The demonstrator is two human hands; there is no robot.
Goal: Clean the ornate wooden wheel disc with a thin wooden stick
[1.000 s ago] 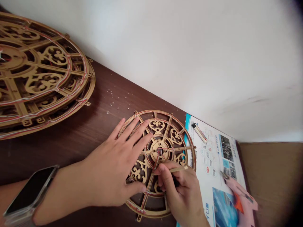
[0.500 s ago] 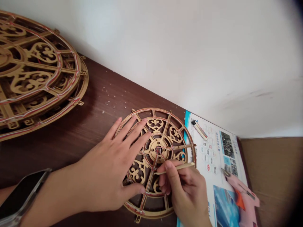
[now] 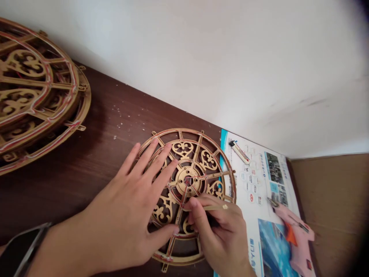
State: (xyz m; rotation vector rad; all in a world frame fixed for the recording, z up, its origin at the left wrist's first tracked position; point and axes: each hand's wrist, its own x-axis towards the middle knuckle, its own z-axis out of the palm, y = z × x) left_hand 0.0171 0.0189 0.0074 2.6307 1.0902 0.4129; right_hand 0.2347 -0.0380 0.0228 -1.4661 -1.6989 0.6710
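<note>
Inspector: Left hand (image 3: 123,196), state?

Fitter: Released, fingers spread flat on the fretwork wheel (image 3: 186,181), which lies on the dark wooden tabletop (image 3: 95,127), its edge over a printed leaflet (image 3: 259,181).

Inspector: Right hand (image 3: 219,234)?

Fitter: Fingers pinch a thin wooden stick (image 3: 213,207), its tip near a spoke below the hub.

Inspector: Acceptable. Flat pressure steadies the wheel; a short grip keeps the tip controlled.
</note>
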